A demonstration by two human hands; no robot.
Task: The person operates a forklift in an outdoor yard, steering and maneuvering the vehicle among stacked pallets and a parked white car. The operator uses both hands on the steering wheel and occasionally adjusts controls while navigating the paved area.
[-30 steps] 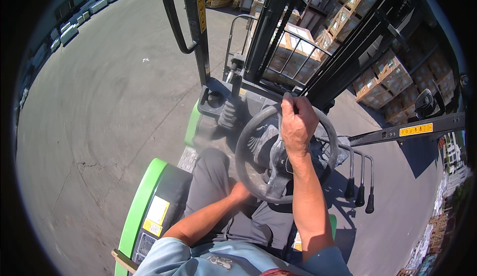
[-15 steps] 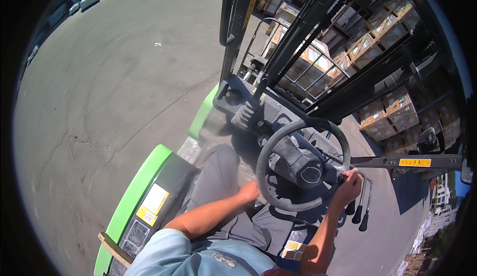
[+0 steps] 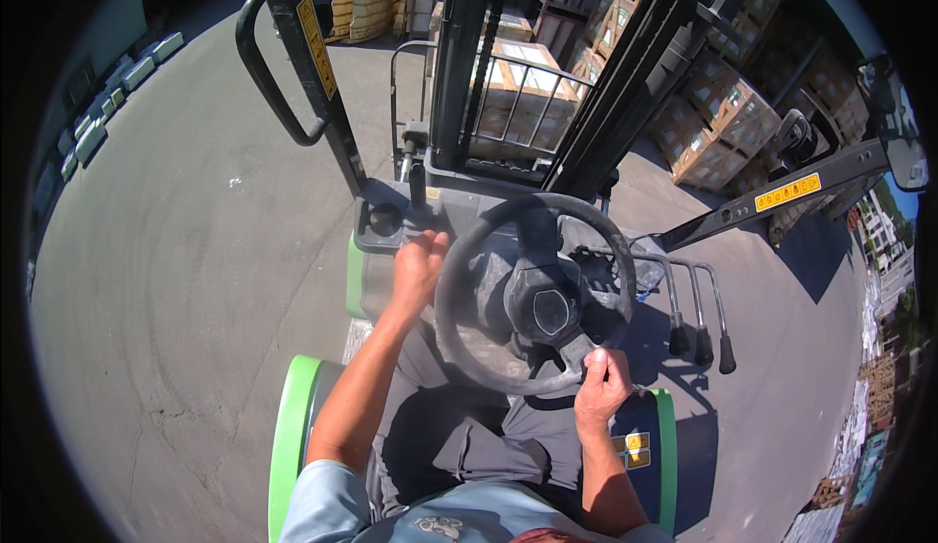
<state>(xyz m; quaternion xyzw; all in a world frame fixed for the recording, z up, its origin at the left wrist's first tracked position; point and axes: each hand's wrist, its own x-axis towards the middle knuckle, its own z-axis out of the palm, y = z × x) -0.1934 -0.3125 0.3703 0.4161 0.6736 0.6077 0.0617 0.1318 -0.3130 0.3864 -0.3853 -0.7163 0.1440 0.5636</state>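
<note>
I sit on a forklift, looking down at its black steering wheel (image 3: 552,308). My right hand (image 3: 601,387) is closed on the wheel's lower right rim, where a spoke meets it. My left hand (image 3: 420,269) lies against the left rim with its fingers spread, close to a small dark dashboard panel (image 3: 383,222). My dark trousers and pale blue shirt fill the bottom of the view.
The black mast (image 3: 469,54) stands ahead, with a load of cartons (image 3: 518,84) behind its guard grille. Three black control levers (image 3: 699,338) stand right of the wheel. More stacked cartons (image 3: 723,123) are at the right. Grey concrete (image 3: 176,279) spreads to the left, beside the green fender (image 3: 293,435).
My right hand has swung from the wheel's top down around its right side to the lower right. My left hand has risen from the lower left rim. The view has turned toward the cartons.
</note>
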